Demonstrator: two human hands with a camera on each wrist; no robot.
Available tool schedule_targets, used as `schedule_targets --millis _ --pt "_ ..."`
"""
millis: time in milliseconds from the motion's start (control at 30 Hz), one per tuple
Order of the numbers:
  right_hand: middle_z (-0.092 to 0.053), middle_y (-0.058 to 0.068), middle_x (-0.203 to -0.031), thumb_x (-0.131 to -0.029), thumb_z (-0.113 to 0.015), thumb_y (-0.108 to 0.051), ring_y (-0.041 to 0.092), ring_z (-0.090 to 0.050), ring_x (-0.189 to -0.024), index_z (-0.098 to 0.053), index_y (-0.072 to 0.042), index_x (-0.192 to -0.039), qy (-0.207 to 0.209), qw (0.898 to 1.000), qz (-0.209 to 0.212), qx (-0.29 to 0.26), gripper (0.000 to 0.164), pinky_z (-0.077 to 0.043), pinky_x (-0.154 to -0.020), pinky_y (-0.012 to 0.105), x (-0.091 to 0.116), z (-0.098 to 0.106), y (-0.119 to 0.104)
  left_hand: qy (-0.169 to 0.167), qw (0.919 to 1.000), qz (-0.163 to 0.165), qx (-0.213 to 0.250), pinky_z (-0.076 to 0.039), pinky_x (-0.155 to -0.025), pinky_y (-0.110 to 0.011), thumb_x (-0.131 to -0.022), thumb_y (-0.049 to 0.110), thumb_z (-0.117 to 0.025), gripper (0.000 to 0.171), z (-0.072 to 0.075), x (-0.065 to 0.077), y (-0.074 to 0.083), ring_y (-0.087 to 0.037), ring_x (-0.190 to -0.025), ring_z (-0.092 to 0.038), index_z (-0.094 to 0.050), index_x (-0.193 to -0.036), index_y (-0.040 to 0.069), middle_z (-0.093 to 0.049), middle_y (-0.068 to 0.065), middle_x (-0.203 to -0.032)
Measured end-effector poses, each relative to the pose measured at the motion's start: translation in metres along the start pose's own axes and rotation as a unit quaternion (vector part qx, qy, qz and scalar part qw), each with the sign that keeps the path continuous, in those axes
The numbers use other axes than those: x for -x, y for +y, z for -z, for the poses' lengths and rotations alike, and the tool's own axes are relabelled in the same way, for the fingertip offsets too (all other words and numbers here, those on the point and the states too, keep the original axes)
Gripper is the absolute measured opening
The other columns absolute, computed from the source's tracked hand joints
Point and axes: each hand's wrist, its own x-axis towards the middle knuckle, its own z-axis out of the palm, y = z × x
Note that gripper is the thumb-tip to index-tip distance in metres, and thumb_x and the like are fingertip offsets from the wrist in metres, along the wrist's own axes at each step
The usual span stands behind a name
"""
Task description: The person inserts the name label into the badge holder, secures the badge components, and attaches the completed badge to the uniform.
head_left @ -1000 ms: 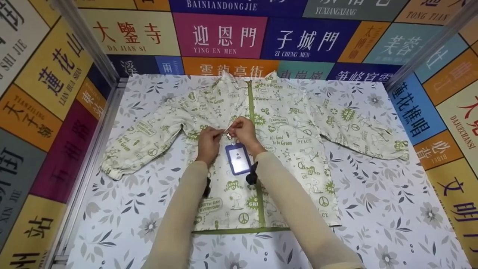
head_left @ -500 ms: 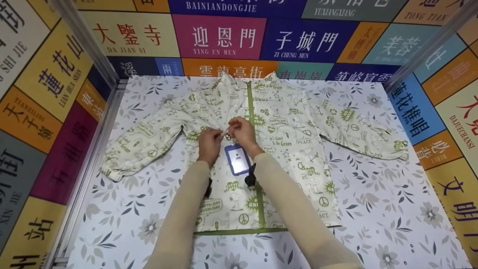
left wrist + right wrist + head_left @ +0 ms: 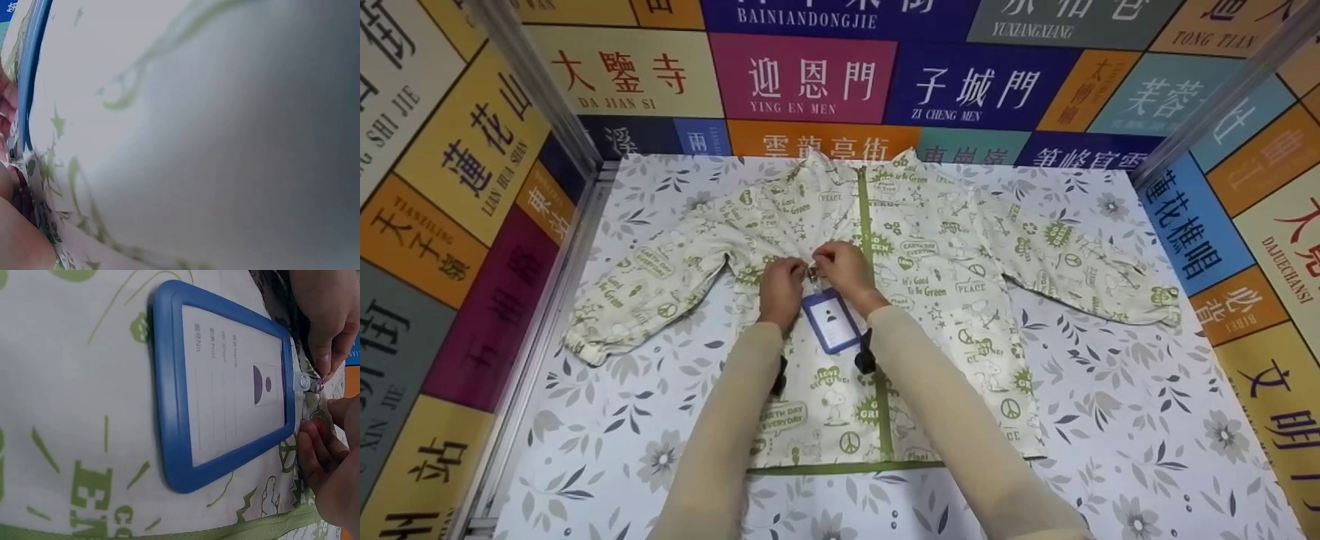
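A blue-framed badge holder (image 3: pixel 831 322) with a white card lies tilted on the left front of a white jacket (image 3: pixel 945 300) with green prints. My left hand (image 3: pixel 781 291) pinches the small metal clip (image 3: pixel 317 385) at the holder's top, close to the jacket's cloth. Just right of the clip is my right hand (image 3: pixel 845 271); in the right wrist view its thumb and bent fingers (image 3: pixel 315 444) stand apart beside the cloth. The left wrist view shows the holder's blue edge (image 3: pixel 31 73) and parts of both hands; a pale blurred surface fills most of it.
The jacket lies spread, sleeves out, on a white table cover (image 3: pixel 1110 405) with grey flowers and leaves. A green zip strip (image 3: pixel 883 390) runs down its front. Panels with large lettering (image 3: pixel 802 79) rise behind and at both sides, with metal posts (image 3: pixel 532 82) at the corners.
The badge holder has swung slightly left and its glare is gone. The right hand's fingertips have drawn a little down, with less cloth seen between the hands. The left hand stays nearly still.
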Motion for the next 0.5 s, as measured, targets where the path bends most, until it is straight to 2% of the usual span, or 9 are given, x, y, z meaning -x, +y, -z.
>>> schedule_targets --millis 267,367,500 --pt "-0.075 0.009 -0.107 -0.094 -0.065 -0.011 0.021 -0.071 -0.098 -0.075 -0.007 -0.109 0.001 0.995 -0.016 -0.098 0.019 -0.058 -0.086 0.032 0.001 -0.001 0.007 0.0 0.997 0.068 0.036 -0.055 -0.082 -0.038 -0.1 0.021 -0.059 0.02 0.005 -0.006 0.006 -0.022 -0.09 -0.069 -0.075 -0.101 0.011 -0.074 -0.006 -0.095" --pt "-0.076 0.01 -0.106 -0.092 -0.067 -0.009 0.021 -0.072 -0.096 -0.076 -0.007 -0.108 0.01 0.993 -0.02 -0.114 0.018 -0.059 -0.083 0.03 0.001 -0.001 0.009 0.002 0.9961 0.08 0.037 -0.056 -0.084 -0.038 -0.099 0.023 -0.061 0.019 0.005 -0.008 0.008 -0.022 -0.092 -0.07 -0.076 -0.1 0.011 -0.075 -0.006 -0.097" --pt "-0.076 0.01 -0.106 -0.09 -0.069 -0.005 0.021 -0.072 -0.095 -0.076 -0.008 -0.108 0.018 0.992 -0.023 -0.125 0.019 -0.059 -0.082 0.026 -0.001 -0.002 0.011 -0.001 0.9962 0.081 0.033 -0.056 -0.087 -0.039 -0.098 0.022 -0.063 0.019 0.006 -0.011 0.009 -0.024 -0.096 -0.07 -0.077 -0.102 0.01 -0.076 -0.007 -0.1"
